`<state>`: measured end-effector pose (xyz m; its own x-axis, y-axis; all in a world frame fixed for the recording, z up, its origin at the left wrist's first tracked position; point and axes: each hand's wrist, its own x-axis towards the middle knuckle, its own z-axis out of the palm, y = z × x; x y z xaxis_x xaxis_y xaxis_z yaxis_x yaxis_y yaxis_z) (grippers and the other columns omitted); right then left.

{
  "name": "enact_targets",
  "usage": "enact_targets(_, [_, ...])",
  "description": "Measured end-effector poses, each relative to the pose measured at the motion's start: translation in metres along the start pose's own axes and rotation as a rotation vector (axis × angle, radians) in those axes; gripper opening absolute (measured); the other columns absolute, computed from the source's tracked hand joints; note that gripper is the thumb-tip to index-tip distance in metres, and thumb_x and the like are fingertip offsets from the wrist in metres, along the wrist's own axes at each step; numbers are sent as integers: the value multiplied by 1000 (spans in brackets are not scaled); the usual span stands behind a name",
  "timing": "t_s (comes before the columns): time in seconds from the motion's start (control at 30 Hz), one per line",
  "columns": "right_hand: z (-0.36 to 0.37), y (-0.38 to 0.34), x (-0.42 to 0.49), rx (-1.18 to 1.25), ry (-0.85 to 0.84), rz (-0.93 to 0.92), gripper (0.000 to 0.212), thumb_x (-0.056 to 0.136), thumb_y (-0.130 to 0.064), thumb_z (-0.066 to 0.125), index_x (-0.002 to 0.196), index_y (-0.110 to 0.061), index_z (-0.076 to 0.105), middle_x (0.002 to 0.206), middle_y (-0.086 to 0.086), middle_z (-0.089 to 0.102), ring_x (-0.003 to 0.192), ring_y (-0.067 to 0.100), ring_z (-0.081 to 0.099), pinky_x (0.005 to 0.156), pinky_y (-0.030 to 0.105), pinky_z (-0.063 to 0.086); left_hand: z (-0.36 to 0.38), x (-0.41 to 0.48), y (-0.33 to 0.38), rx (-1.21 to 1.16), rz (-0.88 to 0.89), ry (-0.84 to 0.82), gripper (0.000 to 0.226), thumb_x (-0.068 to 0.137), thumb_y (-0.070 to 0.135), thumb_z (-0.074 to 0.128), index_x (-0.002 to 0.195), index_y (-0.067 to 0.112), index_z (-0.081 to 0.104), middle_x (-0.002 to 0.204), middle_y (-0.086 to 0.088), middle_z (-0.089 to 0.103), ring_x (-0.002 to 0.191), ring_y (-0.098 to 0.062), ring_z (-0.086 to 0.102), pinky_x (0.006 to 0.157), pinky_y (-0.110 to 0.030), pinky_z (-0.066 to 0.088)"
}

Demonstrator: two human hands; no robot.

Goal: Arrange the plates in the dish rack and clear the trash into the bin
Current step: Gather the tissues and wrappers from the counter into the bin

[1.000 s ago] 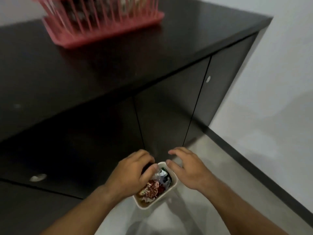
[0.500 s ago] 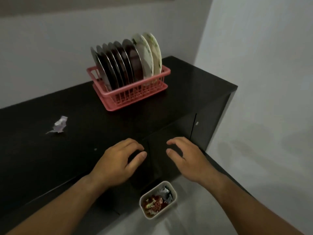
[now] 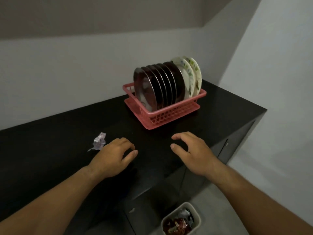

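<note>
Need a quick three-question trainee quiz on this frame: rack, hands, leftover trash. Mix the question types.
1. True or false: the plates stand on edge in the pink dish rack.
2. Fill in: the left hand and right hand each hold ____.
3. The crumpled wrapper lies: A) in the dish rack; B) on the black counter beside the left hand; C) in the right hand.
Key: 1 true; 2 nothing; 3 B.
</note>
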<state>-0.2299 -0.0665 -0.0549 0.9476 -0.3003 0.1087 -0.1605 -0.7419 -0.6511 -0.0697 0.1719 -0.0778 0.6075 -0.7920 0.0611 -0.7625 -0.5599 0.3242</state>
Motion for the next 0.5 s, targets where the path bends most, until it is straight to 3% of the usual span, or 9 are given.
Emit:
enact_targets(0.1, [21, -11, 24, -23, -13, 35, 38, 96, -44, 56, 131, -31, 55, 130, -16, 51, 112, -2, 49, 86, 17, 42, 1, 15, -59, 103, -82, -26, 47, 89, 62, 41, 126, 36, 52, 133, 10, 47, 124, -5, 42, 101, -30, 41])
enact_targets(0.17, [36, -17, 38, -27, -29, 64, 38, 95, -46, 56, 131, -32, 56, 128, -17, 51, 106, -1, 51, 78, 15, 41, 5, 26, -95, 183, -250, -138, 61, 91, 62, 41, 144, 31, 36, 154, 1, 28, 143, -20, 23, 114, -46, 29])
enact_targets(0.27, [50, -21, 51, -21, -37, 76, 38, 95, -47, 55, 129, -33, 57, 125, -18, 52, 104, -2, 53, 77, 15, 41, 21, 39, -130, 144, -418, -290, 71, 92, 64, 38, 152, 30, 19, 162, 3, 4, 148, -27, 5, 115, -58, 18])
enact_targets(0.37, [57, -22, 62, -24, -45, 105, 37, 95, -48, 56, 129, -34, 57, 123, -20, 52, 106, -2, 53, 80, 14, 41, 39, 41, -148, 145, -364, -163, 61, 93, 58, 42, 146, 30, 31, 159, 5, 22, 143, -22, 26, 111, -50, 30])
enact_targets(0.43, [58, -20, 64, -24, -45, 130, 36, 95, -48, 56, 127, -34, 59, 119, -21, 53, 106, -3, 53, 79, 13, 40, 42, 40, -155, 153, -276, -17, 45, 95, 48, 45, 137, 31, 45, 147, 6, 44, 128, -15, 44, 104, -39, 41])
enact_targets(0.5, [59, -21, 67, -7, -29, 148, 32, 95, -47, 56, 123, -33, 62, 114, -20, 57, 101, -6, 54, 76, 11, 39, 39, 41, -159, 144, -242, 30, 34, 96, 39, 48, 128, 31, 54, 131, 7, 55, 112, -9, 50, 95, -30, 44])
